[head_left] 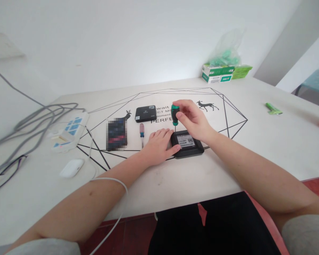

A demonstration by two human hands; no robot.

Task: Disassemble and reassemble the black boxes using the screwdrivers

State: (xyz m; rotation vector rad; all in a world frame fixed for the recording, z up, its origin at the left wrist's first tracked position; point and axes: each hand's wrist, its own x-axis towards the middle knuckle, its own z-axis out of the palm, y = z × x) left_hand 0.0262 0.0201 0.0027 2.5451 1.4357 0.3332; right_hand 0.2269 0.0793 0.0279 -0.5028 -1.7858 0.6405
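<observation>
My right hand point(192, 117) is closed around the green-and-black handle of a screwdriver point(175, 114). The screwdriver stands nearly upright, its shaft going down to the far left corner of a black electronic box point(190, 151); the tip is too small to make out. A white printed label faces up on the box. Against the box's left side, my left hand point(161, 147) holds it, thumb over the near left edge and fingers along the left side. A second screwdriver point(141, 131) with a pinkish handle lies left of my hand, near a smaller black box point(145, 113).
A pixelated dark item point(116, 134) lies at left, by a white earphone case point(72, 167), a power strip point(70, 131) and grey cables point(42, 122). Small cartons point(218, 73) and a plastic bag point(225, 53) stand at the back right. A green wrapper point(273, 108) lies far right.
</observation>
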